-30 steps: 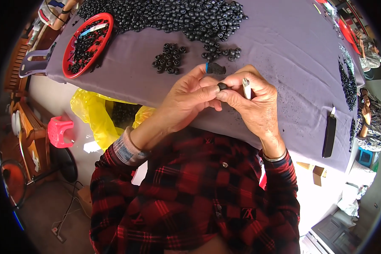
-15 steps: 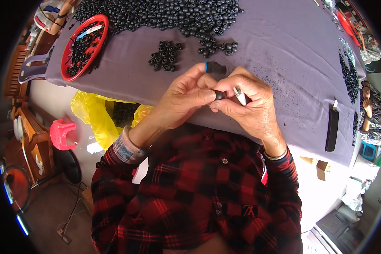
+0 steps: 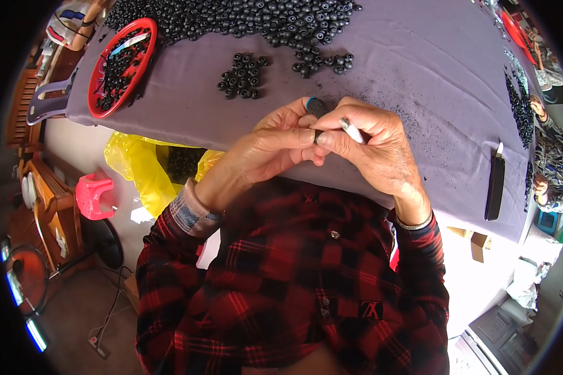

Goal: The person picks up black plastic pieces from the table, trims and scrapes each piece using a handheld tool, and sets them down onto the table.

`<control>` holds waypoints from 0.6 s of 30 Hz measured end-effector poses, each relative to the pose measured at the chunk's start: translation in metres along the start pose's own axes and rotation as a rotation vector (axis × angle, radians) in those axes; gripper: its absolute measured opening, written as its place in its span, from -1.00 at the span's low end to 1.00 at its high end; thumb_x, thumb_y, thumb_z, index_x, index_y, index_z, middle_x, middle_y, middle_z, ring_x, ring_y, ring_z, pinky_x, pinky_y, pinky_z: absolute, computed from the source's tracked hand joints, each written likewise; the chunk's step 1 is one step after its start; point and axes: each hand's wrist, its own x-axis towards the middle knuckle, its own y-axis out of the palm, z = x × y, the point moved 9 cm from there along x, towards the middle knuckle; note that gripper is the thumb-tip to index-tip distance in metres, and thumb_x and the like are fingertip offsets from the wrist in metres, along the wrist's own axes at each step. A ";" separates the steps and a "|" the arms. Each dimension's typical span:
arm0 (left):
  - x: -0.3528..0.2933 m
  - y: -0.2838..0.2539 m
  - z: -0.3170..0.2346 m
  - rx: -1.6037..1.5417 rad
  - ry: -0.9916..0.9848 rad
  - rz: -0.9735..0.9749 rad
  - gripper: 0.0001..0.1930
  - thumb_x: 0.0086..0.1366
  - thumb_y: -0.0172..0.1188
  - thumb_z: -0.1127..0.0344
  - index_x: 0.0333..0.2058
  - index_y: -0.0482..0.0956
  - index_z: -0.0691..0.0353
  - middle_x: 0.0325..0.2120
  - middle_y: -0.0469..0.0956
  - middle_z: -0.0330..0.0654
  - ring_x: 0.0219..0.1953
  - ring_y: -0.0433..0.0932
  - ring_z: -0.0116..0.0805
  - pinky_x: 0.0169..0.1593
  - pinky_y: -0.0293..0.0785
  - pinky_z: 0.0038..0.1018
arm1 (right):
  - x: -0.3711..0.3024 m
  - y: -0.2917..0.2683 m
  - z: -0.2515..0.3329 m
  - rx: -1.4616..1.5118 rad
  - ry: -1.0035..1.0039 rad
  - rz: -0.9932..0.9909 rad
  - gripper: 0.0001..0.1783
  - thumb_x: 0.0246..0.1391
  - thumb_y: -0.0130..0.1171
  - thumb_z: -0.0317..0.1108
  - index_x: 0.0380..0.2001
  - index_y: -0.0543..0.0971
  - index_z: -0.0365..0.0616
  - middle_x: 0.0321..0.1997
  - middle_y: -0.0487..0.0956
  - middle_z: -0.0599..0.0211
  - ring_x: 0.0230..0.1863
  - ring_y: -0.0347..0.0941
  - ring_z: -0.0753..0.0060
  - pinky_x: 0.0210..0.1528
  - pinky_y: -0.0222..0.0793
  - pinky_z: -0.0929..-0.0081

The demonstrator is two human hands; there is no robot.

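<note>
Left hand (image 3: 275, 142) pinches black piece (image 3: 318, 135) | right hand (image 3: 385, 145) meets it, gripping white tool (image 3: 353, 130) | heap (image 3: 250, 25) beyond; finished share unclear from here

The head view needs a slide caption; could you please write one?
Left hand pinches a small dark piece while right hand grips a white stick, black round parts beyond.

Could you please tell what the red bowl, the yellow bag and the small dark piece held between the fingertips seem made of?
Red bowl: probably plastic, smooth and slightly glossy, judging by its even colour and rounded rim.
Yellow bag: likely thin plastic film, shiny, with soft crumpled folds.
Small dark piece: mostly covered, too small to judge.
</note>
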 end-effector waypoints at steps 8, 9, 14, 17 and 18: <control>0.005 0.005 0.006 -0.084 -0.029 0.079 -0.70 0.28 0.18 0.39 -0.05 0.33 0.14 -0.33 0.49 -0.30 -0.23 0.54 -0.40 -0.14 0.51 -0.41 | 0.004 -0.005 -0.013 0.041 0.123 0.004 -0.92 0.16 0.16 -0.49 -0.39 0.57 -0.28 -0.49 0.51 0.38 -0.45 0.48 0.57 -0.36 0.42 0.58; 0.005 0.005 0.006 -0.083 -0.030 0.080 -0.70 0.28 0.18 0.39 -0.05 0.33 0.14 -0.33 0.49 -0.30 -0.23 0.54 -0.40 -0.14 0.51 -0.41 | 0.004 -0.005 -0.013 0.042 0.123 0.003 -0.92 0.16 0.16 -0.49 -0.39 0.57 -0.28 -0.49 0.51 0.38 -0.45 0.48 0.57 -0.36 0.42 0.58; 0.003 0.001 -0.002 -0.031 -0.007 -0.054 -0.69 0.27 0.19 0.39 -0.05 0.34 0.19 -0.33 0.50 -0.29 -0.24 0.54 -0.45 -0.14 0.53 -0.44 | 0.003 -0.005 0.004 -0.288 0.001 -0.061 -0.90 -0.02 0.31 -0.53 -0.41 0.57 -0.23 -0.50 0.48 0.51 -0.46 0.35 0.69 -0.43 0.25 0.68; 0.003 0.002 0.000 -0.049 -0.018 -0.034 -0.70 0.27 0.18 0.40 -0.05 0.36 0.19 -0.34 0.50 -0.29 -0.25 0.55 -0.45 -0.13 0.54 -0.44 | 0.002 -0.005 0.003 -0.360 -0.016 -0.076 -0.88 -0.06 0.33 -0.56 -0.42 0.57 -0.24 -0.50 0.48 0.50 -0.46 0.36 0.70 -0.43 0.27 0.67; 0.004 -0.001 0.001 -0.049 -0.018 -0.034 -0.70 0.27 0.18 0.40 -0.05 0.36 0.19 -0.34 0.50 -0.29 -0.25 0.55 -0.45 -0.13 0.54 -0.44 | 0.002 -0.005 0.002 -0.356 -0.018 -0.050 -0.90 -0.02 0.31 -0.56 -0.42 0.57 -0.25 -0.49 0.49 0.49 -0.46 0.39 0.69 -0.42 0.30 0.66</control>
